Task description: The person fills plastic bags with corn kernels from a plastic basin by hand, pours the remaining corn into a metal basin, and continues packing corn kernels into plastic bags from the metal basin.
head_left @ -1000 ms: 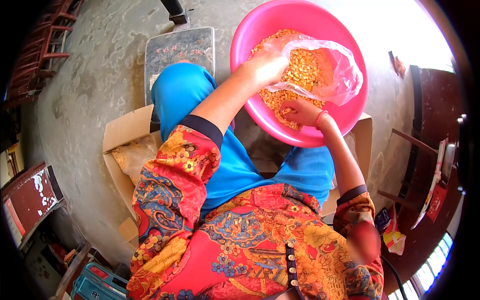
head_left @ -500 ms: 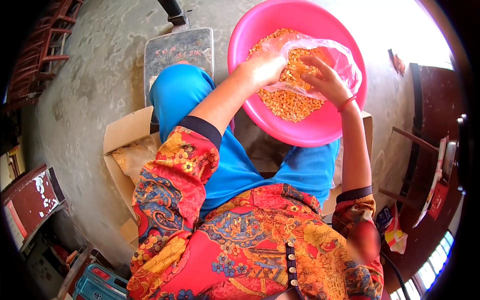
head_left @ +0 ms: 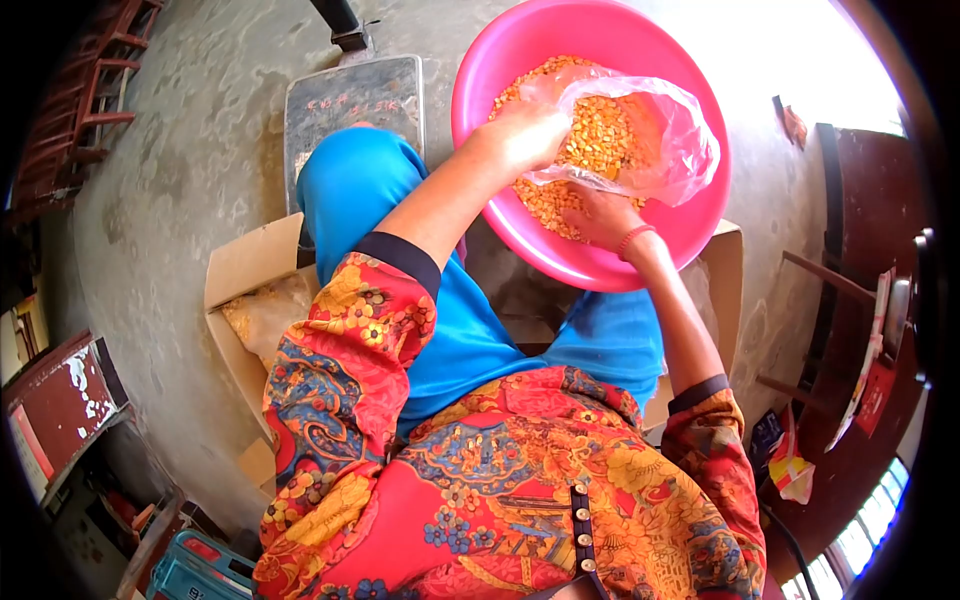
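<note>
A pink basin [head_left: 710,235] holds loose yellow corn kernels [head_left: 547,208] and a clear plastic bag [head_left: 690,165] with more kernels inside. The bag's mouth gapes toward the right. My left hand [head_left: 535,130] grips the bag's left edge, its fingers partly hidden by the plastic. Below the bag, my right hand [head_left: 605,218], with a red band at the wrist, is down among the loose kernels. Its fingertips are hidden in the corn and under the bag's rim, so its grip cannot be made out.
A platform scale [head_left: 355,100] stands on the floor at the upper left. Cardboard boxes [head_left: 255,258] flank my legs, the left one holding a bag of kernels. Wooden furniture [head_left: 875,200] is at the right, and a teal case [head_left: 195,570] at the lower left.
Over the last half second my right hand moved from the bag's opening down to the loose kernels. Earlier it had risen from there. My left hand stayed on the bag.
</note>
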The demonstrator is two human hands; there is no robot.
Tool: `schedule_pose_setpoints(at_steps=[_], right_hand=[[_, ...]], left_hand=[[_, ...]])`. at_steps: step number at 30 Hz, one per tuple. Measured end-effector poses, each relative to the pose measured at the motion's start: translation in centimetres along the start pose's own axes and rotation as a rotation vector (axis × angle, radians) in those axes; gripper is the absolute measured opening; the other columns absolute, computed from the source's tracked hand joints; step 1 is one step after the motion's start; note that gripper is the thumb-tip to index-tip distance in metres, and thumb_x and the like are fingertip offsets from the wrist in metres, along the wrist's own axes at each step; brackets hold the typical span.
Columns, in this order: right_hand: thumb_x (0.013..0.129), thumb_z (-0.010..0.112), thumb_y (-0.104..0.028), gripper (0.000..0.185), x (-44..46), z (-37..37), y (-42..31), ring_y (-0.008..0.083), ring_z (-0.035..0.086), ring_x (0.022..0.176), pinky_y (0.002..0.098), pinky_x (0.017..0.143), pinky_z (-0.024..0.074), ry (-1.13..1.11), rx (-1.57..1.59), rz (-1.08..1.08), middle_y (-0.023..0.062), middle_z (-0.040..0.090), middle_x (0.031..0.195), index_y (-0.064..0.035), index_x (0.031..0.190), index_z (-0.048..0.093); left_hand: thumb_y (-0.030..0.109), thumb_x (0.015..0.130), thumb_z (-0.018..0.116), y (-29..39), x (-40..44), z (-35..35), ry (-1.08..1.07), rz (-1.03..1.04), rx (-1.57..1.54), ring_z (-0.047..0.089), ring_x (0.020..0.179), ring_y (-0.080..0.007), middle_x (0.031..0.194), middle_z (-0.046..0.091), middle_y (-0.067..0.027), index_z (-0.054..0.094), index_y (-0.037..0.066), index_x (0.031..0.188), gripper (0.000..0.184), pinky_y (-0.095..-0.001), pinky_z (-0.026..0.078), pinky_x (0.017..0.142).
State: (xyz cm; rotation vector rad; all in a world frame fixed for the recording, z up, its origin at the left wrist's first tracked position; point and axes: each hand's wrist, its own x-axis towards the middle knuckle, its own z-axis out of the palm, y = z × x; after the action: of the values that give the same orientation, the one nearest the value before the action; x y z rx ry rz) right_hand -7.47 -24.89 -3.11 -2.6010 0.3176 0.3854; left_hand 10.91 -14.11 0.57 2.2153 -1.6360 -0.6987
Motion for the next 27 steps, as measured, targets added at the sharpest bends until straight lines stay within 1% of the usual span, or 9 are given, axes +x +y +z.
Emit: schedule_pose_setpoints(at_steps=[5, 7, 8, 11, 12, 19, 23, 25, 27], right_hand=[[0.077, 0.059, -0.026, 0.038, 2.6, 1.8, -2.9, 0.0381, 0.056, 0.094, 0.0436, 0.083, 0.0431, -0.040, 0.078, -0.159, 0.0233, 0.059, 0.101, -0.0062, 0.109, 0.055], [0.076, 0.059, -0.022, 0.031, 3.5, 1.4, -3.0, 0.0338, 0.060, 0.084, 0.0408, 0.075, 0.0471, -0.161, 0.166, -0.251, 0.0219, 0.060, 0.097, -0.0031, 0.100, 0.059], [0.078, 0.060, -0.019, 0.024, 3.6, 1.2, -3.0, 0.0244, 0.061, 0.072, 0.0348, 0.062, 0.0514, -0.231, 0.299, -0.133, 0.0166, 0.061, 0.089, -0.0010, 0.095, 0.060], [0.081, 0.060, -0.016, 0.022, 3.4, -0.2, -2.9, 0.0152, 0.059, 0.067, 0.0277, 0.053, 0.0526, -0.499, 0.633, 0.108, 0.0093, 0.059, 0.083, -0.0008, 0.097, 0.060], [0.084, 0.057, -0.016, 0.019, 2.8, -1.0, -3.3, 0.0113, 0.058, 0.068, 0.0251, 0.054, 0.0538, -0.510, 0.742, 0.138, 0.0046, 0.058, 0.082, -0.0009, 0.096, 0.060], [0.087, 0.057, -0.017, 0.017, 0.9, -5.3, -3.4, 0.0059, 0.057, 0.068, 0.0214, 0.054, 0.0519, -0.535, 0.960, 0.147, 0.0005, 0.058, 0.082, -0.0048, 0.098, 0.060], [0.089, 0.055, -0.018, 0.012, 0.9, -9.3, -3.2, 0.0025, 0.055, 0.062, 0.0160, 0.054, 0.0475, -0.290, 1.009, 0.148, -0.0013, 0.059, 0.081, -0.0085, 0.095, 0.057], [0.089, 0.055, -0.022, 0.025, 1.4, -9.9, -2.9, 0.0087, 0.059, 0.076, 0.0204, 0.059, 0.0504, -0.069, 1.119, 0.137, 0.0018, 0.060, 0.094, -0.0070, 0.109, 0.055], [0.088, 0.055, -0.019, 0.024, 2.1, -9.6, -2.3, 0.0123, 0.061, 0.078, 0.0239, 0.067, 0.0539, 0.273, 0.720, 0.081, 0.0048, 0.062, 0.088, -0.0054, 0.107, 0.059]], left_hand=[[0.003, 0.062, 0.058, -0.4, -0.1, 0.3, 0.046, 0.036, 0.007, 0.062, 0.073, -0.0314, 0.074, 0.063, -0.0164, 0.066, 0.006, 0.074, 0.015, -0.0417, 0.048, 0.063], [0.003, 0.062, 0.057, -0.1, -0.1, -0.1, 0.061, 0.047, 0.003, 0.062, 0.073, -0.0315, 0.074, 0.063, -0.0165, 0.066, 0.006, 0.074, 0.015, -0.0418, 0.048, 0.063], [0.003, 0.062, 0.057, 0.0, -0.1, -0.2, 0.048, 0.039, 0.001, 0.062, 0.073, -0.0314, 0.074, 0.063, -0.0163, 0.066, 0.006, 0.074, 0.015, -0.0418, 0.048, 0.063], [0.004, 0.062, 0.057, -0.1, -0.2, -0.4, 0.029, 0.016, 0.007, 0.062, 0.074, -0.0312, 0.075, 0.063, -0.0156, 0.066, 0.007, 0.074, 0.015, -0.0418, 0.048, 0.064], [0.004, 0.063, 0.057, -0.1, -0.1, -0.3, 0.025, 0.010, 0.017, 0.062, 0.074, -0.0309, 0.075, 0.064, -0.0151, 0.066, 0.007, 0.075, 0.016, -0.0417, 0.048, 0.064], [0.004, 0.063, 0.058, 0.0, -0.1, -0.3, 0.031, 0.007, 0.030, 0.063, 0.075, -0.0300, 0.076, 0.064, -0.0142, 0.067, 0.008, 0.076, 0.016, -0.0408, 0.049, 0.066], [0.005, 0.063, 0.059, -0.2, 0.0, -0.1, 0.025, 0.013, 0.013, 0.062, 0.075, -0.0305, 0.076, 0.064, -0.0149, 0.067, 0.008, 0.076, 0.016, -0.0411, 0.048, 0.064], [0.005, 0.063, 0.060, -0.1, 0.0, 0.0, 0.027, 0.013, 0.012, 0.062, 0.076, -0.0307, 0.076, 0.064, -0.0152, 0.066, 0.007, 0.077, 0.016, -0.0412, 0.048, 0.064], [0.005, 0.063, 0.060, -0.1, -0.1, -0.1, 0.038, 0.014, 0.008, 0.062, 0.075, -0.0308, 0.076, 0.063, -0.0155, 0.066, 0.007, 0.077, 0.016, -0.0414, 0.048, 0.063]])
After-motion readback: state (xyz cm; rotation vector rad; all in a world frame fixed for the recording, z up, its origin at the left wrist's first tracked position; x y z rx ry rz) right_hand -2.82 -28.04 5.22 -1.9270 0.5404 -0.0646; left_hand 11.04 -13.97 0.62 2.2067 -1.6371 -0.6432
